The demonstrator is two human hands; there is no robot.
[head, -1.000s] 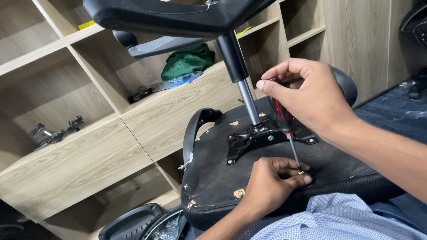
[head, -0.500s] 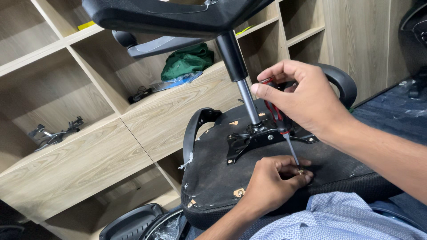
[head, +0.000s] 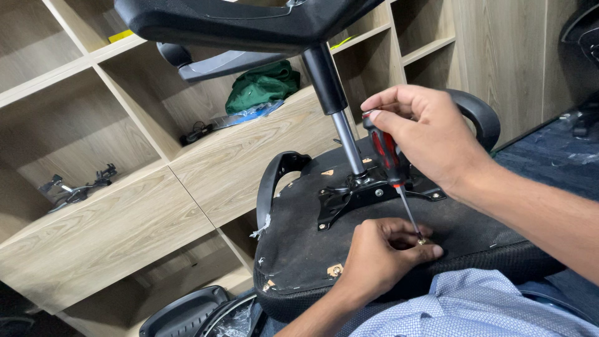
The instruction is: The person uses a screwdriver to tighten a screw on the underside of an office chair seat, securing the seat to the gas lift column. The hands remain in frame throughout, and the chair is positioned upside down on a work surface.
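An office chair lies upside down across my lap, its black seat underside [head: 306,243] facing up. A metal mounting plate [head: 355,190] and the gas-lift column [head: 340,118] rise from it to the black base [head: 237,22] overhead. My right hand [head: 430,134] is shut on a screwdriver [head: 390,159] with a red and black handle, tip down at a screw near the seat's edge. My left hand [head: 384,256] rests on the seat, its fingertips pinched around the screw at the tip.
Wooden shelving [head: 125,206] stands to the left and behind, holding a green cloth [head: 262,84], black chair parts [head: 75,187] and a cable. A black armrest [head: 274,181] curves off the seat; another black chair part [head: 187,312] lies below.
My right hand has shifted slightly left and tilted the screwdriver handle while the tip stays at the screw. My left hand keeps its place.
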